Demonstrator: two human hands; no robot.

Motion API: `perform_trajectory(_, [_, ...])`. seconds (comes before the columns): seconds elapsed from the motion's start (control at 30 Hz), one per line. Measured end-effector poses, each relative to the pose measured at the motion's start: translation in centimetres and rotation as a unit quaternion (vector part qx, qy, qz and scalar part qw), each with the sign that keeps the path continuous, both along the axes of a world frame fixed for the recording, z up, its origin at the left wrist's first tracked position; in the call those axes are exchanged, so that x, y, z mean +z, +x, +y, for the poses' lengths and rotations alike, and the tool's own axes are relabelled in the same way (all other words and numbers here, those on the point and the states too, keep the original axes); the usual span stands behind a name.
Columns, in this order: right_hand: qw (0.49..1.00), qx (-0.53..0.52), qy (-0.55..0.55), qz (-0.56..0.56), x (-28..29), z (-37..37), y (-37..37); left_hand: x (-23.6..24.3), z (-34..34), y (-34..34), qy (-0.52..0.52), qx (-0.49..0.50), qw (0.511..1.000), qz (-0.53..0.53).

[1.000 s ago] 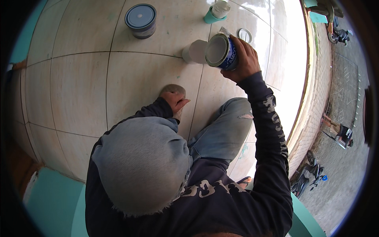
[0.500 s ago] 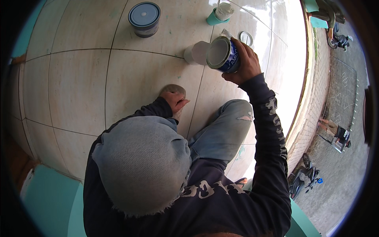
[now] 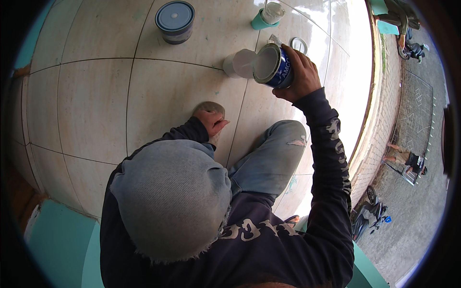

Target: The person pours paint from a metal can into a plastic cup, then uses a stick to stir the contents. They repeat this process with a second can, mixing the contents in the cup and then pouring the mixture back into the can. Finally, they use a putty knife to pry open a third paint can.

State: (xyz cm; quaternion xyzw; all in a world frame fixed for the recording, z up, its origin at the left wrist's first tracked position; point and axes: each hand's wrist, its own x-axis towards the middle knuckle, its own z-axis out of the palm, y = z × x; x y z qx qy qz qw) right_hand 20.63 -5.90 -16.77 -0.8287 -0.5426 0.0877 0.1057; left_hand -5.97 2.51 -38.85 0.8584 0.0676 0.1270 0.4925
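My right hand grips a blue metal can from its right side. The can is tipped to the left, with a pale whitish inside. Its mouth meets the rim of a translucent white plastic cup standing on the tiles. Whether liquid runs between them I cannot tell. My left hand rests low at my shoe, fingers curled in; anything inside them is hidden. Just beyond the blue can lies a round lid, with a small flat greyish piece beside it.
A larger closed grey can stands far left on the tiled floor. At the far middle is a teal cup with a whitish wrapped thing in it. My bent knee is near. Outside on the right are a person and parked motorbikes.
My right hand and the blue can have shifted very slightly right. The can stays tipped at the cup. My left hand keeps its place. The person outside has moved a little.
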Motion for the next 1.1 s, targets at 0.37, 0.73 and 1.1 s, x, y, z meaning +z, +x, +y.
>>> perform_trajectory(0.37, [0.999,0.004,0.024,-0.034,1.0,0.3,0.0,-0.2,0.0,0.0,-0.003,0.001,1.000,-0.007])
perform_trajectory(0.73, [0.998,-0.019,0.002,-0.052,1.2,-0.2,0.1,-0.7,0.0,-0.2,0.003,-0.002,1.000,0.012])
perform_trajectory(1.1, [0.999,0.007,0.010,-0.033,2.5,-0.1,-0.9,0.1,0.0,-0.1,0.006,0.003,1.000,0.000])
